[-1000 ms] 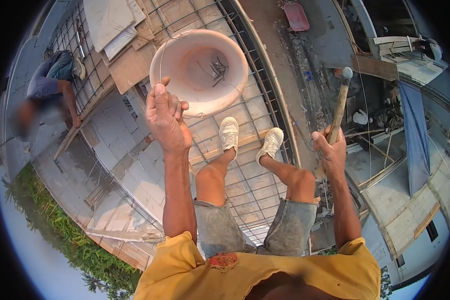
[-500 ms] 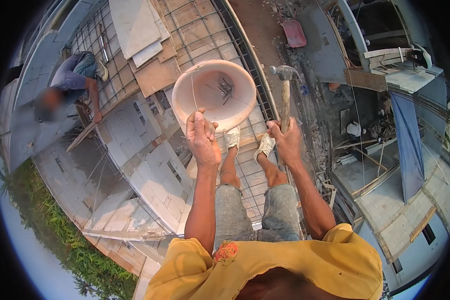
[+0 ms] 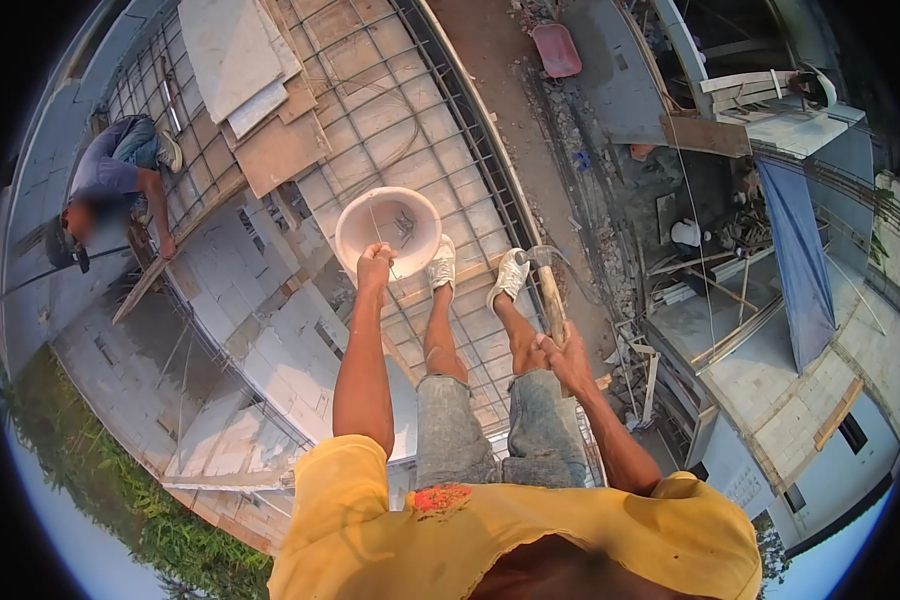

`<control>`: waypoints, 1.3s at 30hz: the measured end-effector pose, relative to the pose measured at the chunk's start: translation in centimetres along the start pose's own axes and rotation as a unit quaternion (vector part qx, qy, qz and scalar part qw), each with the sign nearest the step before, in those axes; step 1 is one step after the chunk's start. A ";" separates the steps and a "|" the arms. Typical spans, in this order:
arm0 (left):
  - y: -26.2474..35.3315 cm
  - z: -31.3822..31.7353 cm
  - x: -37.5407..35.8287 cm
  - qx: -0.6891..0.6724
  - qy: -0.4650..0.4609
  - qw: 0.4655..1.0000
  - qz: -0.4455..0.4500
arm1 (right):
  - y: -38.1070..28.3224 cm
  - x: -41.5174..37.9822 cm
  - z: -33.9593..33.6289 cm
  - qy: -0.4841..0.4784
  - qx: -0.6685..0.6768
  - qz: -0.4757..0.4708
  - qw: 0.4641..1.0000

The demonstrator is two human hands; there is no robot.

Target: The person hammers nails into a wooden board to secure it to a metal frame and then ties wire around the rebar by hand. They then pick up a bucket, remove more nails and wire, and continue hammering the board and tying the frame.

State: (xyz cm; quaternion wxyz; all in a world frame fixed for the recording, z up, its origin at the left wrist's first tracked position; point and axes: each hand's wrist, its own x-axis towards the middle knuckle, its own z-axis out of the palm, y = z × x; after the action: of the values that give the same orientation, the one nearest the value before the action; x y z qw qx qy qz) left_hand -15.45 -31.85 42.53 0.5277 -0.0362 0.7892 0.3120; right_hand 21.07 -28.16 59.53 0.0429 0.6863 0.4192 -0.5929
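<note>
toward eleven o'clock from the middle of the view, the left hand (image 3: 375, 268) has its fingers clamped on the wire handle (image 3: 374, 222) of a pale bucket (image 3: 349, 230) with dark metal pieces (image 3: 404, 224) inside. toward four o'clock, the right hand (image 3: 568, 362) has its fingers wrapped around the wooden shaft of a hammer (image 3: 550, 298), head pointing to twelve. white shoes (image 3: 510, 277) stand on the rebar grid (image 3: 425, 112) between them. another person (image 3: 110, 172) crouches at ten o'clock, a hand (image 3: 168, 245) at a board (image 3: 140, 290).
</note>
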 end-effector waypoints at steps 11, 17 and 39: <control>-4.2 -4.1 -4.8 0.014 0.017 0.999 0.024 | 8.0 -5.1 1.5 -0.051 -0.071 0.084 0.993; -3.0 -7.8 -13.8 -0.106 -0.046 0.993 0.007 | -1.8 -5.4 7.4 -0.065 -0.126 -0.033 0.989; 1.7 -8.5 -29.0 -0.308 0.034 0.950 0.034 | -17.0 2.1 11.2 -0.047 -0.486 -0.629 0.605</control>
State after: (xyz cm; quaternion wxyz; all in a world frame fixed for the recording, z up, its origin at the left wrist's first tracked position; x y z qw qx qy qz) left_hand -10.24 -42.87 70.24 0.4529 -0.1803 0.6727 0.5566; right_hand 1.59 -22.30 61.92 0.0067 0.1025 0.9714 -0.2142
